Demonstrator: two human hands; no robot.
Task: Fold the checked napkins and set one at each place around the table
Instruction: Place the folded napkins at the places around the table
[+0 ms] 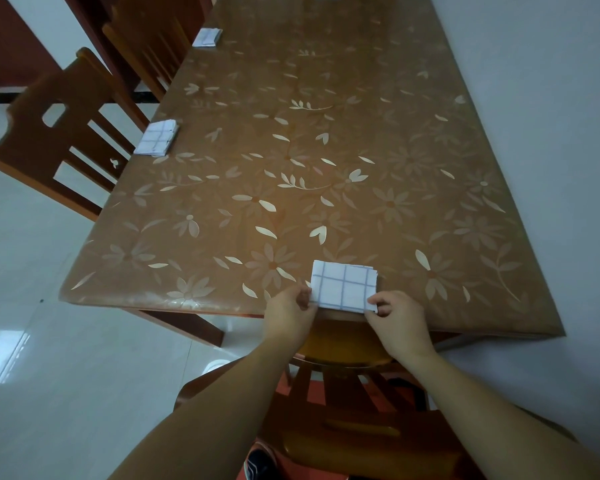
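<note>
Pinching near corners of the white blue-checked folded cloth napkin [342,286], left hand [289,310] and right hand [397,315] are squaring it at the floral brown table's [291,150] near edge; soft, light, probably unfolding unless gripped through all layers.

Left hand [288,311] and right hand [397,318] reach forward, fingertips pinching.

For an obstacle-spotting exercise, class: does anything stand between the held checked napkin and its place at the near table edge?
Nothing visible does. The left hand and right hand pinch the napkin, which lies on the table at the near edge.
</note>
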